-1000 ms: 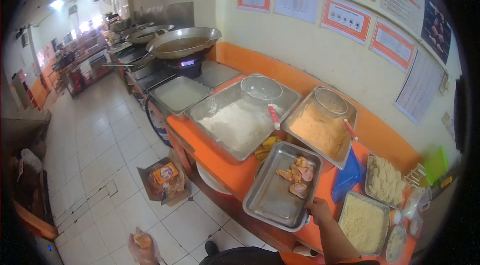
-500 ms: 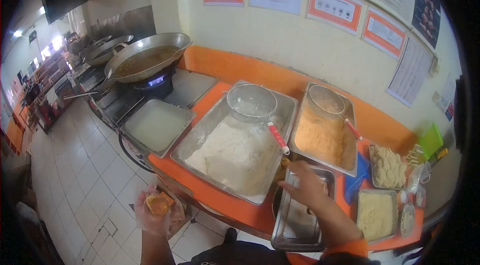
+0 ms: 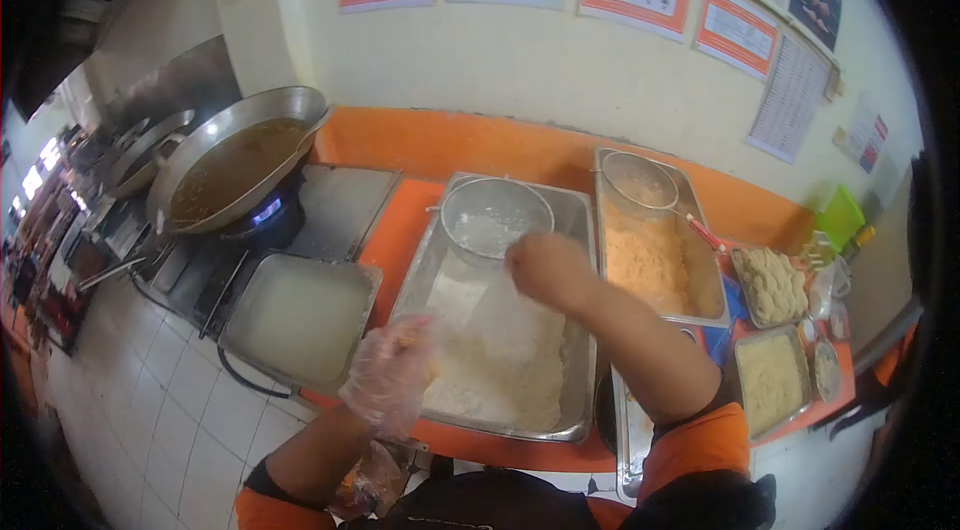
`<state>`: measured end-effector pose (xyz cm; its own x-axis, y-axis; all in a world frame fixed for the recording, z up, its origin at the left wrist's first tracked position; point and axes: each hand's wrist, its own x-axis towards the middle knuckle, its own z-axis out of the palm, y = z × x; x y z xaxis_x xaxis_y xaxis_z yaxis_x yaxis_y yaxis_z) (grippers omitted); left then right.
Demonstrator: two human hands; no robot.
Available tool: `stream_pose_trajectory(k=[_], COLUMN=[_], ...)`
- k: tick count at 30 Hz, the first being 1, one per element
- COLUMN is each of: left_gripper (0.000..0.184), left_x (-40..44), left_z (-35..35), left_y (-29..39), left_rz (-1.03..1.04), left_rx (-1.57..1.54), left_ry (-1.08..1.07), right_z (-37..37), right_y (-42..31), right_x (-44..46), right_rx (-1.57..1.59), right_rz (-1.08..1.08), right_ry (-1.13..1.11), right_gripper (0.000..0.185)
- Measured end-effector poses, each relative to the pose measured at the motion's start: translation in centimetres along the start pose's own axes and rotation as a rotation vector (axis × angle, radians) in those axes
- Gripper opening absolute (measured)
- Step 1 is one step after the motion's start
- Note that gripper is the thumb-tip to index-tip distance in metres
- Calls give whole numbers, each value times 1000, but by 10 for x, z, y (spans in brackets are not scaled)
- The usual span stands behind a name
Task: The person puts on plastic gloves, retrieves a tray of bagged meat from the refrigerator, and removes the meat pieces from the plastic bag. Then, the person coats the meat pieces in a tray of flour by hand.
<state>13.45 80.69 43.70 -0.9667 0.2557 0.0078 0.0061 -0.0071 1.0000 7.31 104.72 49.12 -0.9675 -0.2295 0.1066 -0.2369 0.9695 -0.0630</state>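
Note:
My right hand (image 3: 552, 272) is closed at the right side of a round mesh sieve (image 3: 490, 220), where its handle sits hidden in my fist. The sieve is over a deep metal tray (image 3: 577, 400) of white flour (image 3: 500, 360), and a pale haze shows below it. My left hand (image 3: 390, 375), in a clear plastic glove, is curled above the tray's left front edge. Yellowish patches show at its fingers; what it holds is hidden. Left of that hand, a metal pan (image 3: 232, 335) contains cloudy pale liquid (image 3: 300, 315).
A wok (image 3: 300, 115) of brown oil sits over a lit burner at back left. To the right are a tray of orange powder (image 3: 645, 260) with another sieve (image 3: 640, 180), a metal tray (image 3: 630, 440) and containers of pale food (image 3: 770, 285). A plastic bag (image 3: 370, 480) lies below my left arm.
My right hand has moved from the narrow metal tray to the sieve's handle. My left hand has risen from over the floor to the flour tray's edge. The view has shifted rightward.

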Motion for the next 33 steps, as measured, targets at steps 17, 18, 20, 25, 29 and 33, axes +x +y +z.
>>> stream_pose_trajectory(k=[17, 18, 20, 25, 29, 33], left_gripper=[35, 35, 33, 41, 48, 69], left_x=[91, 91, 89, 64, 39, 30], left_z=[46, 59, 96, 226, 319, 372], left_y=[37, 41, 24, -6, -25, -25], left_rz=[457, 452, 537, 859, 711, 720], left_rx=[638, 663, 532, 557, 888, 1396], left_ry=[-729, -748, -839, -1049, -1191, -1341], right_z=[-68, -74, -81, -75, -39, 10], right_y=[67, 69, 74, 83, 71, 60], right_x=[-91, -120, -177, -311, -392, -452], right_rx=[-11, 7, 35, 92, 249, 405], right_rz=[468, 503, 583, 803, 977, 1101], right_ry=[220, 300, 403, 400, 436, 438], right_gripper=[33, 32, 32, 29, 27, 26])
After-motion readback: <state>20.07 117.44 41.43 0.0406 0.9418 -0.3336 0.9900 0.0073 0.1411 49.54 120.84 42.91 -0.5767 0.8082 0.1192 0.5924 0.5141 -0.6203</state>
